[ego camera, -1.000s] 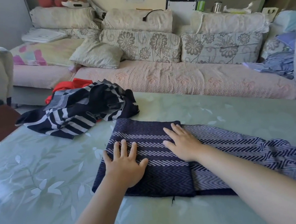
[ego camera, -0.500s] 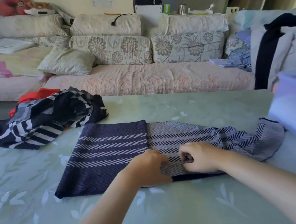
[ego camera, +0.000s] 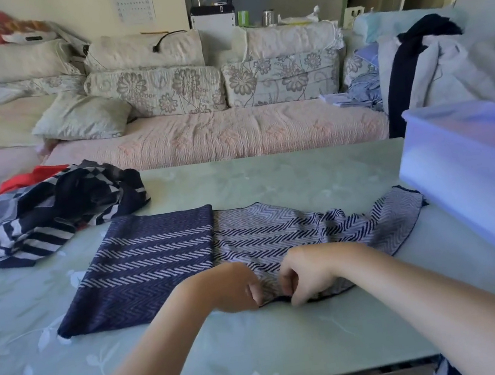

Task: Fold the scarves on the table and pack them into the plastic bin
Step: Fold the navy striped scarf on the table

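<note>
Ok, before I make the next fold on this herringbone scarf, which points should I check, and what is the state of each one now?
1. Grip: the left hand and the right hand both pinch the near edge of the scarf: ok.
2. The dark folded part lies flat: ok.
3. The right end is smooth: not ok, it is wrinkled.
4. The right end is free of the plastic bin: cannot tell, they are very close.
5. The pile of unfolded scarves does not cover the dark folded part: ok.
6. There is room in the plastic bin: cannot tell, its inside is not visible.
</note>
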### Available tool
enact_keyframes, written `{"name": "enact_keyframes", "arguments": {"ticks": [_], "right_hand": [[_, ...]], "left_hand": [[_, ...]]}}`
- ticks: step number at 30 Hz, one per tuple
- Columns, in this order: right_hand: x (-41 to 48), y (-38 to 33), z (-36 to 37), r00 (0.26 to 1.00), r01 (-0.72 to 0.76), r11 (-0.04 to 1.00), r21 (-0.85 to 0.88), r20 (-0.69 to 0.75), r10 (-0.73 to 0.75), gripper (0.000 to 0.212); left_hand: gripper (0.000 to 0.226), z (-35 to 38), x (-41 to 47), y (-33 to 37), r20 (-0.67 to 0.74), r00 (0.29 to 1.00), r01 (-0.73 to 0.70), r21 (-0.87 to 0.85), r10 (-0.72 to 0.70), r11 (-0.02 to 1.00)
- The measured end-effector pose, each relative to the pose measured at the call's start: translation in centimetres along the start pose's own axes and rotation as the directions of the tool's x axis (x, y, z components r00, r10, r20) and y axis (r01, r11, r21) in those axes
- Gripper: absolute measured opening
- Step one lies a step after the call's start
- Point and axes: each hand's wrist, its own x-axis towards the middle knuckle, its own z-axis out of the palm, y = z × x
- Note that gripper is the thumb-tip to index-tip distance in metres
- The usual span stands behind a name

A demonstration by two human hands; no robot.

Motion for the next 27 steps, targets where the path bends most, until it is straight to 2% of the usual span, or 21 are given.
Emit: {"name": "enact_keyframes", "arguments": {"ticks": [2,3,6,8,11,14,17,19,21,22,24,25,27], "right_hand": [[-0.8,0.1,-0.6,0.997,0.017,0.986,0.167,-0.073,-0.005,0.015],[-1.4,0.9,-1.2,0.985,0.032,0.974,0.224,-0.174,0.007,0.013],[-2.2,4.1,-2.7,0.878,0.010,0.981,0.193,-0.471,0.084,0.012],[-2.9,7.5,-3.2,0.809,-0.045,0.976,0.214,-0.565,0.162,0.016],[-3.8,12.1,-3.4,0.753,-0.136,0.974,0.183,-0.620,0.222,0.035],[-5.0,15.2,-3.6,0.782,-0.209,0.969,0.132,-0.573,0.247,0.053],[-5.5,17.3,-3.5,0.831,-0.316,0.948,-0.040,-0.494,0.256,0.064],[-5.6,18.1,-3.4,0.846,-0.365,0.921,-0.135,-0.461,0.268,0.054],[-5.7,18.6,-3.6,0.840,-0.364,0.916,-0.170,-0.485,0.243,0.028],[-5.8,18.8,-3.8,0.829,-0.347,0.925,-0.157,-0.513,0.224,0.019],[-6.2,19.3,-3.7,0.792,-0.288,0.952,-0.106,-0.585,0.175,0.015],[-6.3,19.8,-3.3,0.766,-0.249,0.964,-0.092,-0.628,0.138,0.017],[-6.4,20.5,-2.4,0.734,-0.155,0.986,-0.054,-0.674,0.079,0.031]], "left_hand": [[0.013,-0.2,0.0,0.4,-0.038,0.999,-0.001,-0.015,0.001,1.000],[0.012,-0.2,0.4,1.0,-0.066,0.998,-0.006,-0.013,0.006,1.000],[0.011,-0.4,1.3,1.4,-0.175,0.984,-0.023,-0.053,0.013,0.998],[0.012,-0.5,2.8,2.3,-0.256,0.966,-0.036,-0.068,0.018,0.997],[0.018,-0.5,5.9,4.7,-0.366,0.930,-0.061,-0.057,0.036,0.997],[0.028,-0.5,9.8,7.0,-0.414,0.906,-0.105,-0.030,0.083,0.994],[0.041,-0.8,13.8,9.0,-0.387,0.915,-0.118,0.016,0.115,0.993],[0.050,-1.1,16.1,10.3,-0.359,0.922,-0.134,0.052,0.143,0.990],[0.059,-1.3,18.1,11.5,-0.323,0.927,-0.159,0.121,0.190,0.980],[0.065,-1.3,18.9,11.9,-0.298,0.933,-0.152,0.185,0.203,0.971],[0.072,-1.3,20.2,12.5,-0.275,0.942,-0.109,0.298,0.194,0.948],[0.067,-1.4,20.7,12.5,-0.291,0.938,-0.090,0.328,0.191,0.941],[0.040,-1.3,21.0,12.6,-0.365,0.904,-0.082,0.357,0.220,0.931]]}}
